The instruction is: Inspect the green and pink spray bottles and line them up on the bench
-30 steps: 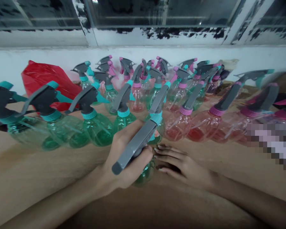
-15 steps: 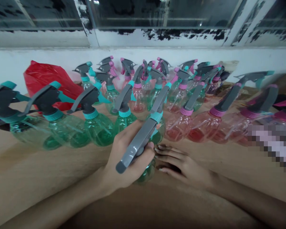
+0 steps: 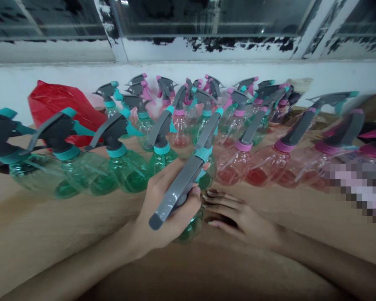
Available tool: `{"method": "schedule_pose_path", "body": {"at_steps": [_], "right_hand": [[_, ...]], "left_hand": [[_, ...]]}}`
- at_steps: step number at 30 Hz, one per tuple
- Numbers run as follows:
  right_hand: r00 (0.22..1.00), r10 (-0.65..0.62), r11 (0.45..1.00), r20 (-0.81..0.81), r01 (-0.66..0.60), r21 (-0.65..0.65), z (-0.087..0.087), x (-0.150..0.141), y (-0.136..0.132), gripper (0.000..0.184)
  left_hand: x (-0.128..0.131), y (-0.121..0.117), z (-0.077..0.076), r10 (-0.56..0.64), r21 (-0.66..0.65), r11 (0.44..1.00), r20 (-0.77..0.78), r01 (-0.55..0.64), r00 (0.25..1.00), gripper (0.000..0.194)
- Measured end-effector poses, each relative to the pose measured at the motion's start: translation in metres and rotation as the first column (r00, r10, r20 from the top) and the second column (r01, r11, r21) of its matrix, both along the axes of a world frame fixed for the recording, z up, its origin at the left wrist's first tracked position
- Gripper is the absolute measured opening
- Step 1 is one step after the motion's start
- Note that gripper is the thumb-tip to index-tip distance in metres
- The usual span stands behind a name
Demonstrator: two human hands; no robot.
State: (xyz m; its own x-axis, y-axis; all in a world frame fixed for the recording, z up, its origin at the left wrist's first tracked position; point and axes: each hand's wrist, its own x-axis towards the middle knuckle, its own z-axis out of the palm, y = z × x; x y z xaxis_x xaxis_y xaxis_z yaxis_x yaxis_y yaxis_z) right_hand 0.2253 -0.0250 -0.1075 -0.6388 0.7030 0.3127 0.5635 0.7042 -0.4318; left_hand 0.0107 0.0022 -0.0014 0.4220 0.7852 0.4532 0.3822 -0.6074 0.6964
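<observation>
My left hand (image 3: pixel 164 209) is wrapped round the neck of a green spray bottle (image 3: pixel 188 230) with a grey and teal trigger head, which points toward the row behind. The hand hides most of this bottle's collar. Close by on the right, my right hand (image 3: pixel 238 215) rests on the table with its fingers stretched toward the bottle, holding nothing; I cannot tell whether the fingertips touch it. Just beyond the hands stands a row of spray bottles, green ones such as the teal-collared bottle (image 3: pixel 130 173) on the left and pink ones such as the pink-collared bottle (image 3: pixel 233 167) on the right.
Several more spray bottles (image 3: pixel 180 129) stand behind the front row. A red plastic bag (image 3: pixel 61 102) lies at the back left. The wooden table (image 3: pixel 65 225) ends at a white wall (image 3: pixel 81 73) below windows. A blurred-out patch (image 3: pixel 357 184) covers part of the right side.
The view has shifted very slightly. Both hands and the bottle in my left hand keep nearly the same place.
</observation>
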Motion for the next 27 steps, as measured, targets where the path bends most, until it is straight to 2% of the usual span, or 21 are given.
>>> {"method": "schedule_pose_path", "body": {"at_steps": [9, 19, 27], "right_hand": [[1.000, 0.000, 1.000, -0.006, 0.000, -0.009, -0.0018, 0.0009, 0.0004, 0.037], [1.000, -0.005, 1.000, 0.008, 0.005, -0.011, -0.0008, 0.0013, 0.0002, 0.037], [1.000, 0.000, 1.000, -0.006, 0.000, -0.014, -0.0025, 0.0016, 0.0008, 0.038]], "left_hand": [[-0.0007, 0.0003, -0.0012, -0.002, 0.003, 1.000, -0.005, 0.002, 1.000, 0.017], [0.0009, 0.0010, 0.0010, -0.023, 0.052, 0.998, -0.004, 0.023, 1.000, 0.026], [-0.0003, 0.0035, 0.0046, -0.094, 0.001, 0.996, 0.053, 0.094, 0.994, 0.034]]}}
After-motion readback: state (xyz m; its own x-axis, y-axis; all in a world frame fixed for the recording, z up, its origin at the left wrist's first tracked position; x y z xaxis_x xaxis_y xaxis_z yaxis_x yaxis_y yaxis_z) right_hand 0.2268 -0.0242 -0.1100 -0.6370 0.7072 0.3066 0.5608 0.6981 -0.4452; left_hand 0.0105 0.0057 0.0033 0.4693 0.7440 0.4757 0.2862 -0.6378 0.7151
